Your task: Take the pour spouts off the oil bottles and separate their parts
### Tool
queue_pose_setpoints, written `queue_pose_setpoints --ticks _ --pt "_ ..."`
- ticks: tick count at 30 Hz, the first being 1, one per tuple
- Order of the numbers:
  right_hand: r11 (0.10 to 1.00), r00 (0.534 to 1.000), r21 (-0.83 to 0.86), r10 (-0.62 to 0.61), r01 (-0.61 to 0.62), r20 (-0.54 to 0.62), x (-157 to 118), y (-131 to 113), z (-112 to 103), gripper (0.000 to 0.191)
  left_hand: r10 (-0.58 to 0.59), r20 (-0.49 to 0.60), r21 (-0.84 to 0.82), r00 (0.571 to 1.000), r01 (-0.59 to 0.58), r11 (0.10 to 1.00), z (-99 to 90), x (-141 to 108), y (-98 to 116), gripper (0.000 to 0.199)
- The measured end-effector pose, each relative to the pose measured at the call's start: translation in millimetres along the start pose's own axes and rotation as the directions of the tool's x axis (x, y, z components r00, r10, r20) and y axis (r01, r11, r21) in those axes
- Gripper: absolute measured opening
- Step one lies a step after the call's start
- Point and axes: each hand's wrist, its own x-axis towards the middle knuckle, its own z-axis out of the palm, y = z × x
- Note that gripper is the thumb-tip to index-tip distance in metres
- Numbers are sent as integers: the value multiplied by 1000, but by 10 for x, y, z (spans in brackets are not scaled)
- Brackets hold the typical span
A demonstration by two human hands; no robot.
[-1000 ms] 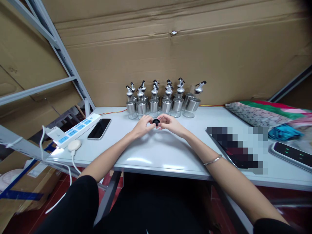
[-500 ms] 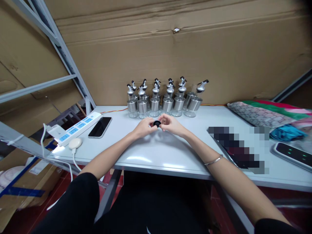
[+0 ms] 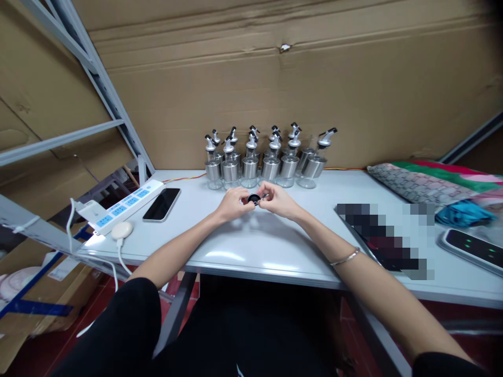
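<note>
Over the middle of the table, my left hand and my right hand meet around a small round black part. Its dark ring-like end faces me, and its kind is hard to make out, though it resembles a bottle stopper. Fingers of both hands are closed on its sides and hide much of it. Just behind my hands stand several glass oil bottles with steel bands, most topped by a silver-and-black pourer.
To the left lie a phone, a white power strip and a round white charger with its cable. On the right are a pixelated dark flat object, colourful fabric and a device with green lights. Cardboard closes off the back.
Both hands stay almost in place on the black part. It has tilted slightly, so more of its ring-like end shows; the bottles have not moved.
</note>
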Motion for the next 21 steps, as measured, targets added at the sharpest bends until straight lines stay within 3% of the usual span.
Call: queue_pose_setpoints --ticks 2,5,9,16,21 --pt "1000 1000 2 -10 10 -9 8 20 -21 21 4 -19 -12 1000 -4 1000 16 -8 -13 18" --pt "998 999 56 -23 25 -33 27 58 -68 25 13 -131 -67 991 -21 998 52 -25 -40 12" --pt "983 992 145 -100 111 -83 54 74 -115 33 40 -257 -231 966 -102 968 93 -32 -65 22" --pt "984 972 49 -162 172 -171 56 46 -109 31 143 -254 -250 957 -208 946 72 -25 -45 29" --pt "989 981 -7 -150 151 -124 48 50 -172 31 232 -253 -205 939 -287 936 77 -40 1 28"
